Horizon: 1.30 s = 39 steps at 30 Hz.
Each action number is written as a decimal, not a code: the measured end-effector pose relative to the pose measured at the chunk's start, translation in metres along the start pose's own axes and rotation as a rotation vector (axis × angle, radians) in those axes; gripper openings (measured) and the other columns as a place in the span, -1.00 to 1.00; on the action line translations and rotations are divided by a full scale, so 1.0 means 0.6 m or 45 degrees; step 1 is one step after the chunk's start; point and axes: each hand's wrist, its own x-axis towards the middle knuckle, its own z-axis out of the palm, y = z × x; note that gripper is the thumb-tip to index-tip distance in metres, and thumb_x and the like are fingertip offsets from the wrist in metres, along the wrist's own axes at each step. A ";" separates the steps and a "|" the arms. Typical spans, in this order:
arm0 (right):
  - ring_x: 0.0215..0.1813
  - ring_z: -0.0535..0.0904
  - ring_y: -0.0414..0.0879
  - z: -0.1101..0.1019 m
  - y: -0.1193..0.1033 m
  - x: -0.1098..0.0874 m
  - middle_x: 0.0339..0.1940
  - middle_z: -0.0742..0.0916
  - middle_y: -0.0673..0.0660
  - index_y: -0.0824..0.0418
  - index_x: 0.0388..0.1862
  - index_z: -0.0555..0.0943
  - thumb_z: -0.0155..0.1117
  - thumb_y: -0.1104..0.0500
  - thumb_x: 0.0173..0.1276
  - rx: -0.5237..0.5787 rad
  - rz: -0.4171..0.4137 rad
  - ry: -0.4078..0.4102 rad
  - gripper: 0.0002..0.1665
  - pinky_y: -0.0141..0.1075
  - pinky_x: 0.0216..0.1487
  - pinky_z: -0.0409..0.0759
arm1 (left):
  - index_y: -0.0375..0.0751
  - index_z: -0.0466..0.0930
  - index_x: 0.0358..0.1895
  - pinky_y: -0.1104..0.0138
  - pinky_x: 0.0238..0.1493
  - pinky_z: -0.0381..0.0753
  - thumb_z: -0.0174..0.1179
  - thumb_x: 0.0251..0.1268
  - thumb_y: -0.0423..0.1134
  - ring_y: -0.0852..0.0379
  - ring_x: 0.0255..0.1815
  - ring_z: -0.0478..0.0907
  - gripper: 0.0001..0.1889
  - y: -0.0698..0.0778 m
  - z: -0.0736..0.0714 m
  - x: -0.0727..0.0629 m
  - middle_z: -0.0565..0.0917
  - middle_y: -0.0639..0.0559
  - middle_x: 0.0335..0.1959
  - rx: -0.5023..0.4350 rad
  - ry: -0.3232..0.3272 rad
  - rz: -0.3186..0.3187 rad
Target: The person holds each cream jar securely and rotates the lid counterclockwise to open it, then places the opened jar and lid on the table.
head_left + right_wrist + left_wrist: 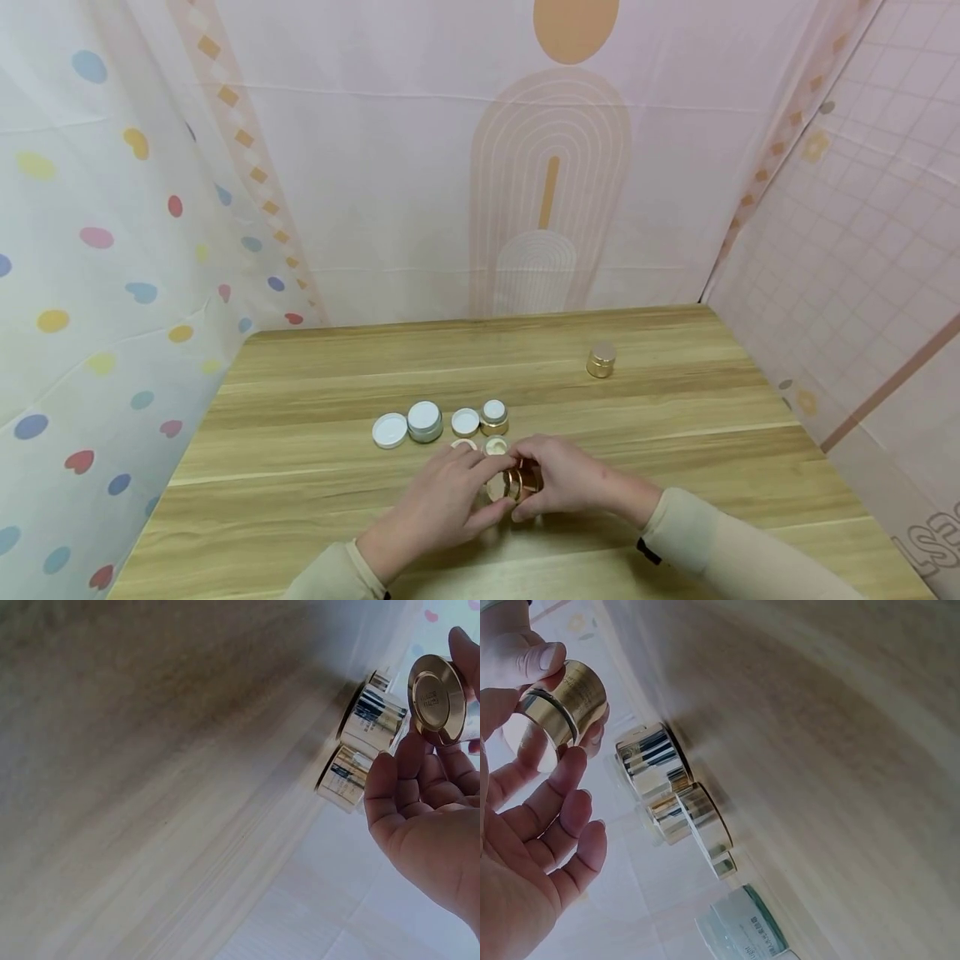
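Observation:
A gold cosmetic jar [522, 482] is held on its side just above the table, between both hands. My left hand [442, 493] grips its lid end, which faces left, with thumb and index finger; the other fingers are loosely bent in the left wrist view. My right hand [564, 477] holds the base end, whose round bottom [433, 701] shows in the right wrist view. Right behind the held jar stands an open jar of pale cream [496, 447]. A lid beside it is partly hidden by my left fingers.
Farther back stand a small gold jar [494, 418] with a white inner cover, an upturned lid [465, 422], a pale green glass jar [425, 422] and a white lid [390, 431]. One closed gold jar [601, 361] sits at the back right. Patterned curtains [390, 192] surround the wooden table [300, 367].

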 end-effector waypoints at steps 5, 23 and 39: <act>-0.07 0.58 -0.30 0.004 -0.002 0.001 -0.12 0.73 -0.18 0.08 0.08 0.70 0.82 0.02 -0.02 -0.046 -0.023 0.011 -0.32 -0.43 -0.02 0.60 | 0.00 0.66 0.22 0.30 -0.16 0.59 0.33 0.44 0.19 0.23 -0.28 0.51 -0.53 0.004 0.001 0.001 0.78 0.21 -0.26 -0.017 -0.018 -0.021; -0.32 0.60 -0.41 -0.001 0.004 0.000 -0.36 0.73 -0.23 0.01 -0.15 0.68 0.77 0.12 0.05 0.211 0.050 -0.016 -0.55 -0.48 -0.27 0.61 | 0.02 0.59 0.32 0.09 0.31 0.61 -0.07 0.62 -0.14 0.03 0.22 0.62 -0.63 -0.007 0.004 0.008 0.74 0.14 0.15 0.688 0.418 0.637; -0.21 0.58 -0.28 -0.002 0.006 -0.007 -0.22 0.70 -0.12 0.02 -0.02 0.72 0.77 0.18 0.02 0.171 0.078 -0.015 -0.46 -0.44 -0.20 0.59 | 0.11 0.64 0.10 0.14 0.18 0.54 0.58 -0.02 0.02 0.08 0.05 0.61 -0.45 -0.013 0.007 -0.001 0.73 0.17 -0.04 0.281 0.236 0.287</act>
